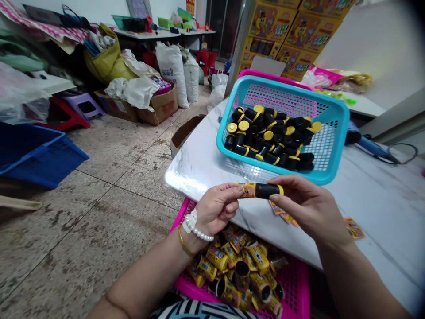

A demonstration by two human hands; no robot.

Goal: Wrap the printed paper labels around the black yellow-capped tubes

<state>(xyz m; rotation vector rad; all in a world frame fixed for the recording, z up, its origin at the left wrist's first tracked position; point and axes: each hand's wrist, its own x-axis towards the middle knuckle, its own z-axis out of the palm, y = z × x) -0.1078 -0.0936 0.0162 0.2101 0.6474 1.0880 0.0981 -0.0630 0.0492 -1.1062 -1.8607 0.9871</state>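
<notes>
Between my two hands, above the table edge, is a small black canister [263, 191] with a yellow cap. My right hand [307, 206] grips its capped end between thumb and fingers. A printed yellow wrapper sleeve [249, 190] meets the canister's other end, pinched by my left hand [217, 204]; how far it covers the canister I cannot tell. A turquoise basket [335, 146] beyond my hands holds many bare black canisters with yellow caps. Below my hands, a pink basket [297, 288] holds many canisters in yellow printed wrappers. Flat printed wrappers [283, 213] lie beside my right hand.
The white marbled table [195, 155] has its rounded corner at left. A blue corded tool [373, 146] lies at right, and yellow printed boxes [270, 22] are stacked behind. On the floor stand a blue bin [43, 155], cardboard boxes [159, 106] and white sacks [171, 66].
</notes>
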